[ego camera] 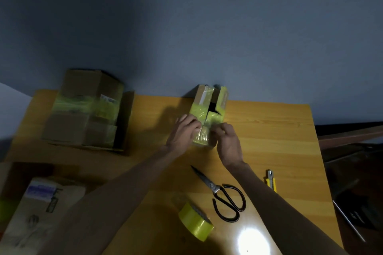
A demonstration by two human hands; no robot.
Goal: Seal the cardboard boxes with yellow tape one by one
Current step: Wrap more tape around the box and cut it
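The wooden surface (269,130) held the whole job. At its far left stood a stack of cardboard boxes (87,109), already banded in yellow tape, so those looked done. A larger labelled box (41,209) sat at the near left corner, and I could not tell whether it was taped. The small box (208,109) lay in the middle near the wall. Yellow tape covered its near half, but its flaps gaped with a dark gap further back, so I judged that seal only partly finished.

The left hand (183,130) and right hand (228,141) gripped the near end of the small box from either side, fingers curled over the taped part. The tape roll (195,221), the scissors (226,196) and a yellow knife (271,181) lay nearer, untouched.
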